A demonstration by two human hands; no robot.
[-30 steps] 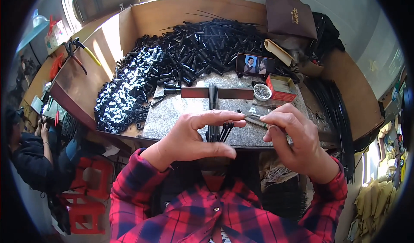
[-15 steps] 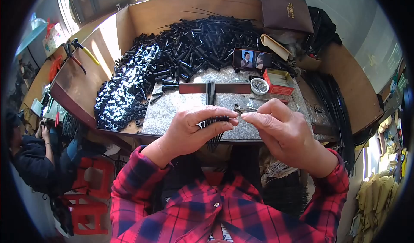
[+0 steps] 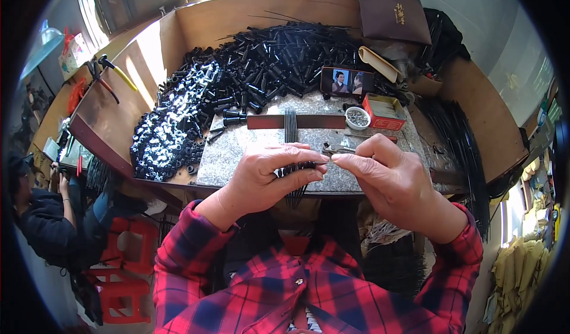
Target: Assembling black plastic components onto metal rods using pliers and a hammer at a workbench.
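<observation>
My left hand [image 3: 258,171] is closed on a black ribbed piece [image 3: 295,168], whose row of small black segments shows between thumb and fingers. Thin black rods [image 3: 295,196] show below that hand, over the table's front edge. My right hand [image 3: 389,177] grips a pair of small metal pliers [image 3: 341,149], their jaws beside my left fingertips. What the jaws touch is too small to make out. Behind the hands, a bundle of thin black rods [image 3: 290,126] lies across a dark reddish bar [image 3: 320,121] on the speckled grey tabletop [image 3: 222,162].
A heap of black tubular parts [image 3: 267,61] fills the back and left. A white bowl of small metal bits [image 3: 357,118], a red box [image 3: 385,113] and a phone [image 3: 347,81] stand at the right. Long black rods [image 3: 454,138] lie farther right. Another person [image 3: 47,215] sits at far left.
My left hand and the black piece have shifted very slightly; the pliers stay beside the left fingertips. At far left, the other person's hands have moved a little.
</observation>
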